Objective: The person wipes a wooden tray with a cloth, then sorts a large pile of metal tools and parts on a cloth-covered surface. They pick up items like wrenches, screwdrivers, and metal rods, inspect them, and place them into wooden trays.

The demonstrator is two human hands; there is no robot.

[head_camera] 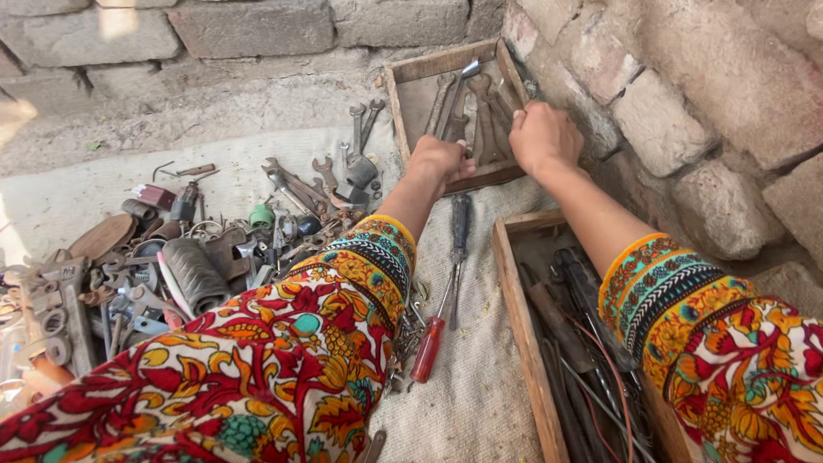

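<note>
Both hands reach into a shallow wooden tray (403,94) leaning against the brick wall (686,94) at twelve o'clock. The left hand (441,159) has its grip closed around a spanner (459,94) inside the tray. The right hand (543,137), at three o'clock of the left, curls over other spanners (489,120); whether its grip holds one cannot be told. At six o'clock of the tray, a red-handled screwdriver (431,343) lies on sacking (480,386). A wooden box (519,317) of tools sits at five o'clock.

Two wooden trays (403,103) (514,300) sit on the cloth. Two screwdrivers lie between them, one black-handled (460,225), one red-handled (429,347).
</note>
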